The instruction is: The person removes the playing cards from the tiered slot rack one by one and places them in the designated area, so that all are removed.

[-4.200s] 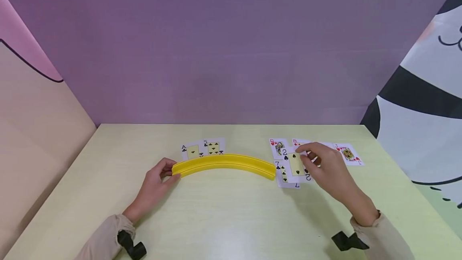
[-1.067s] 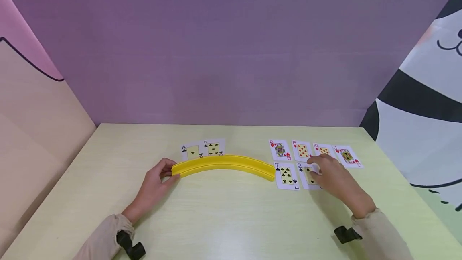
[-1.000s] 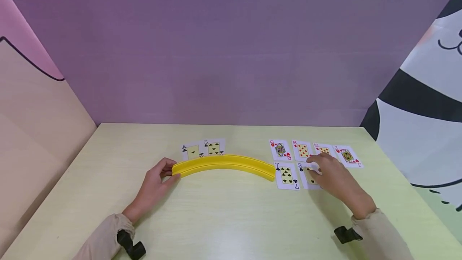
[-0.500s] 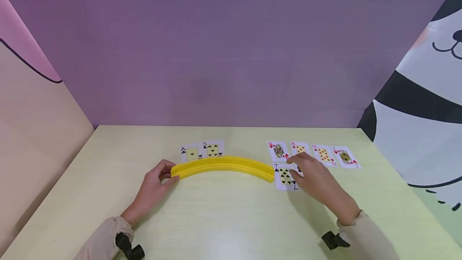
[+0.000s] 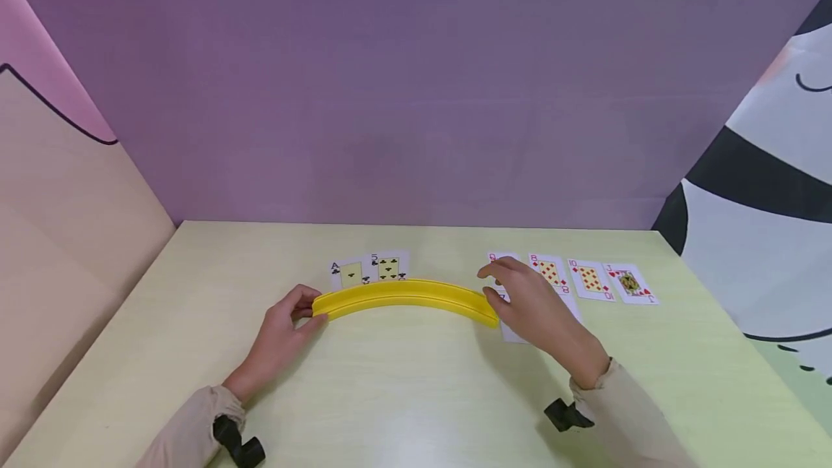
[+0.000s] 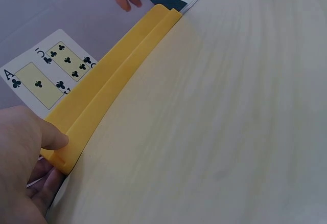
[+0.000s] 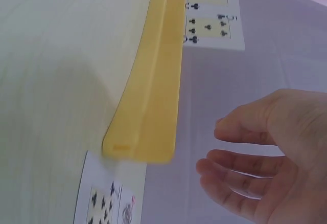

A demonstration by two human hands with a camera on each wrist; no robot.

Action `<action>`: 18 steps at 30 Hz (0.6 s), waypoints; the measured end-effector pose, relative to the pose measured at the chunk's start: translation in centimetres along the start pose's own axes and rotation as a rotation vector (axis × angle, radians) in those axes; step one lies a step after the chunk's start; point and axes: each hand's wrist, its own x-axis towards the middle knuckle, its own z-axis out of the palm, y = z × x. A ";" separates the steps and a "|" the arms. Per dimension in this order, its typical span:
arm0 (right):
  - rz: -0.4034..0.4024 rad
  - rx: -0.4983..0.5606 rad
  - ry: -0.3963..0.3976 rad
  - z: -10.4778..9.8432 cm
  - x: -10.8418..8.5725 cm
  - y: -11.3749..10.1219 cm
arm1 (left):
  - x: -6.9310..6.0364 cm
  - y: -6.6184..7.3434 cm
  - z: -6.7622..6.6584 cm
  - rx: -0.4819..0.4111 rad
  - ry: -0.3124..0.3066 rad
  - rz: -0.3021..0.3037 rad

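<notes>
A curved yellow card holder (image 5: 403,292) stands on the table, its left end pinched by my left hand (image 5: 279,338) between thumb and fingers. An ace of clubs (image 5: 351,275) and a five of clubs (image 5: 388,268) stand upright in it, side by side, as the left wrist view (image 6: 38,84) also shows. My right hand (image 5: 536,309) hovers near the holder's right end with relaxed, parted fingers and nothing between them; the right wrist view shows this hand (image 7: 276,157) beside the holder (image 7: 153,91). Beneath it, the seven of clubs (image 5: 513,334) is mostly covered.
On the table's right side lie an eight of diamonds (image 5: 549,273), a ten of diamonds (image 5: 591,280) and a jack of hearts (image 5: 630,284) in a row. The queen of hearts (image 5: 499,256) is partly behind my right hand. A purple wall (image 5: 416,92) rises behind the table (image 5: 390,396).
My right hand has moved left from the two of spades, across the seven of clubs, to the holder's right end. Its fingers are now parted. My left hand keeps its grip.
</notes>
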 end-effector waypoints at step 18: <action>-0.092 0.054 0.053 0.4 4.5 -5.4 | 0.0 0.1 0.0 -0.017 0.006 0.002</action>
